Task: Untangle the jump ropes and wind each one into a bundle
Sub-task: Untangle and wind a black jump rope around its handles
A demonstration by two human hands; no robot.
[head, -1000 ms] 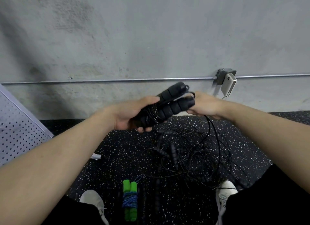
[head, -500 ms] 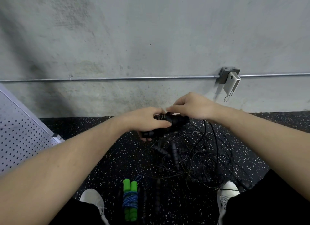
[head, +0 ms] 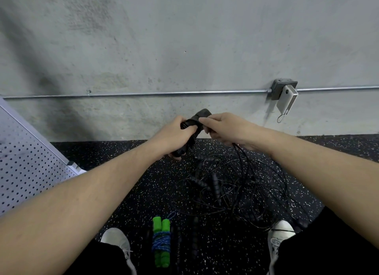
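Observation:
My left hand (head: pixel 176 135) grips a pair of black foam jump rope handles (head: pixel 195 119) held together, their top ends poking up between my hands. My right hand (head: pixel 223 127) is closed on the thin black cord (head: pixel 239 149) that leaves those handles and drops to the floor. Below lies a tangle of black jump ropes (head: pixel 229 188) with several ribbed handles in it. A wound bundle with green handles and blue rope (head: pixel 161 241) lies between my feet.
A concrete wall with a metal conduit (head: pixel 164 93) and a junction box with a hanging white device (head: pixel 286 98) is ahead. A perforated white panel (head: pixel 26 162) leans at left. My white shoes (head: pixel 117 242) stand on speckled black rubber floor (head: pixel 127 158).
The handles dropped low between my hands half a second ago, then rose again toward the wall. My right hand shifted from the handle ends to the cord beside them.

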